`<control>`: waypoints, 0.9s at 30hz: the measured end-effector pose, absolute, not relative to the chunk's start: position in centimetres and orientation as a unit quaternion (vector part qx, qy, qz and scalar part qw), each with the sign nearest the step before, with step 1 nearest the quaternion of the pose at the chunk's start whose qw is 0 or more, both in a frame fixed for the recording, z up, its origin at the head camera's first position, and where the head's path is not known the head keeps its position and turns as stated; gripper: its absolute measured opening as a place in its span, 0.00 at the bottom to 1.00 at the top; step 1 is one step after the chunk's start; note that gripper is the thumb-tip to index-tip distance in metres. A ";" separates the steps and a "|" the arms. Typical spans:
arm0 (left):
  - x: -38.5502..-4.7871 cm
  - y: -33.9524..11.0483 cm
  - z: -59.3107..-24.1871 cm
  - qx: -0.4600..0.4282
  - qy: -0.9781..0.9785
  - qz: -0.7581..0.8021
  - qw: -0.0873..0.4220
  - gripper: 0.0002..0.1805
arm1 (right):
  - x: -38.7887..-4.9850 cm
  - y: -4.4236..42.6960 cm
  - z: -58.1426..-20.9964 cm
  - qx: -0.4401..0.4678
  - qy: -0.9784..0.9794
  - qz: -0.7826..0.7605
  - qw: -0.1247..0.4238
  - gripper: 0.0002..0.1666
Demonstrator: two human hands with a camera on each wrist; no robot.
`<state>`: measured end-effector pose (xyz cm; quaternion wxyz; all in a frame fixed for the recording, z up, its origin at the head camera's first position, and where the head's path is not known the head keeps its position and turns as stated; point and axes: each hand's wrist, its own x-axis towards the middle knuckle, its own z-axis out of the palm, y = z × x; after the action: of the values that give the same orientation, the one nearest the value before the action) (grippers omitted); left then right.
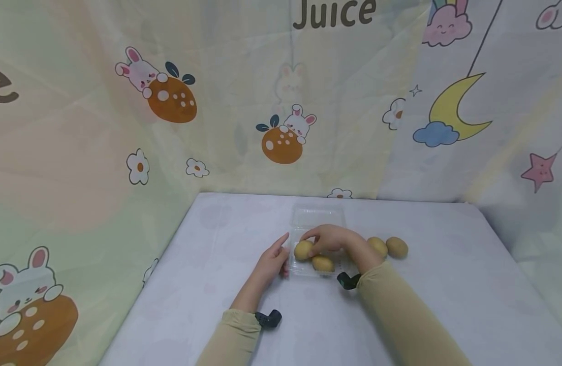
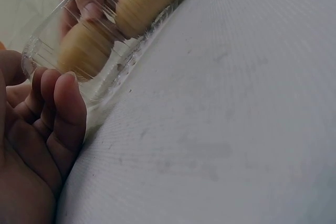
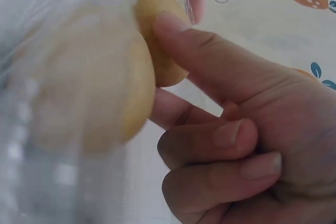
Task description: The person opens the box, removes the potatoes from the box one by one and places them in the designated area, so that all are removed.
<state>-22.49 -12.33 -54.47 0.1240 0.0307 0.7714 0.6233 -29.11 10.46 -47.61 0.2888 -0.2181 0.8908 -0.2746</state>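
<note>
A clear plastic box (image 1: 308, 273) stands on the table with its lid (image 1: 317, 215) folded back. Inside, my right hand (image 1: 332, 238) pinches a yellow-brown potato (image 1: 303, 250) at the left end, thumb (image 3: 173, 24) against its side. A second potato (image 1: 323, 263) lies in the box beside it, near the front wall. My left hand (image 1: 270, 262) is at the box's left side, its fingers touching the outer wall, index extended. In the left wrist view, the fingertips (image 2: 68, 85) are bent near the box corner.
Two more potatoes, one partly behind my right wrist (image 1: 377, 246) and a browner one (image 1: 397, 247), lie to the right of the box. The white-covered table (image 1: 208, 254) meets a printed cloth backdrop (image 1: 244, 91) at the back and sides.
</note>
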 end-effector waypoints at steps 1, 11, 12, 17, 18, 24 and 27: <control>-22.5 -12.3 -54.5 0.029 0.771 0.623 0.125 0.27 | -29.2 10.5 -47.6 -0.224 0.891 -0.274 0.284 0.25; -22.5 -12.3 -54.4 0.016 0.772 0.621 0.131 0.27 | -29.4 11.7 -46.6 -0.227 0.889 -0.289 0.274 0.27; -22.5 -12.3 -54.4 0.016 0.771 0.623 0.131 0.28 | -29.3 11.9 -46.4 -0.225 0.890 -0.290 0.272 0.27; -22.5 -12.3 -54.4 0.018 0.772 0.622 0.128 0.28 | -29.1 12.9 -45.5 -0.201 0.893 -0.307 0.260 0.28; -22.5 -12.3 -54.4 0.018 0.773 0.622 0.128 0.28 | -29.0 13.2 -45.3 -0.195 0.894 -0.311 0.257 0.29; -22.4 -12.2 -54.4 0.016 0.774 0.620 0.124 0.27 | -28.8 15.2 -44.9 -0.179 0.901 -0.325 0.226 0.32; -22.4 -12.2 -54.4 0.014 0.777 0.617 0.120 0.27 | -28.6 16.3 -44.8 -0.172 0.900 -0.337 0.215 0.33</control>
<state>-22.40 -12.16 -54.38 0.1201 0.0137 0.7773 0.6174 -28.58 16.33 -44.85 0.2149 -0.1719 0.9003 -0.3372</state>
